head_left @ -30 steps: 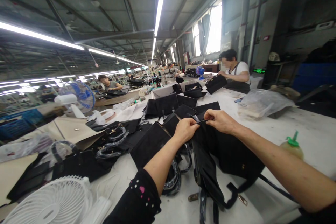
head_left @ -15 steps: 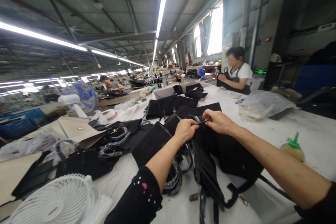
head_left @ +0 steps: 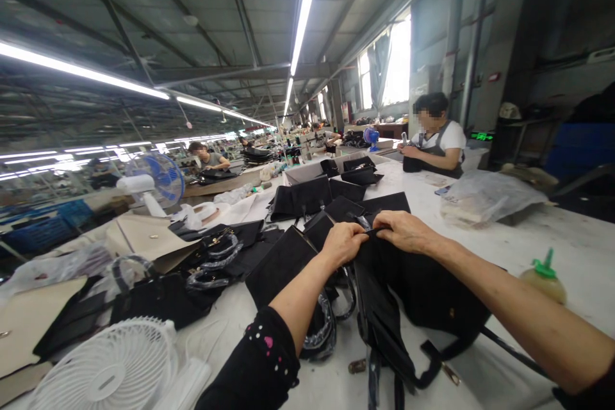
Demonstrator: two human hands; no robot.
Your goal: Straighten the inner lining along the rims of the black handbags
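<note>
A black handbag [head_left: 423, 291] lies in front of me on the white table, its straps and a metal clasp hanging toward the near side. My left hand [head_left: 344, 242] pinches the bag's upper edge from the left. Close beside it, my right hand [head_left: 402, 230] grips the same edge, fingertips bent over the material. Both hands are closed, with a short stretch of black edge between them. Plastic-wrapped handles [head_left: 321, 330] curve out below my left forearm. Other black bag pieces [head_left: 278, 262] lie just left of and beyond my hands.
A white fan [head_left: 108, 371] stands at the near left, a blue fan [head_left: 161, 178] farther back. At the right are a green-capped bottle [head_left: 544, 278] and a clear plastic bag [head_left: 494, 195]. A co-worker [head_left: 437, 138] sits across the table. Beige bag pieces [head_left: 144, 240] lie left.
Both hands have shifted slightly down in the picture while keeping hold of the bag's edge. The right fingers now bend lower over it. The whole view has moved a little.
</note>
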